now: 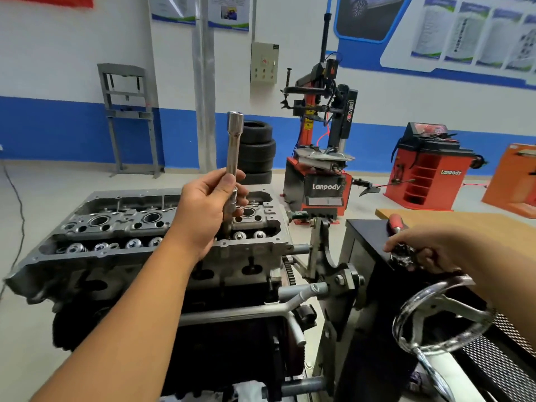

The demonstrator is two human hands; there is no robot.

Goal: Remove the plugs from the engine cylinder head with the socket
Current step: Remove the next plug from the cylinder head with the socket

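My left hand grips a long chrome socket with extension, held upright above the right part of the grey engine cylinder head. The socket's open end points up. Its lower end is near a plug well, partly hidden by my fingers. Two round plug wells show further left, another well just right of my fingers. My right hand holds a ratchet with a red handle over the black box on the right; its chrome head is under my fingers.
The head sits on an engine stand with a chrome handwheel at lower right. A black box and a wooden tabletop lie to the right. Behind stand stacked tyres, a tyre changer and a red wheel balancer.
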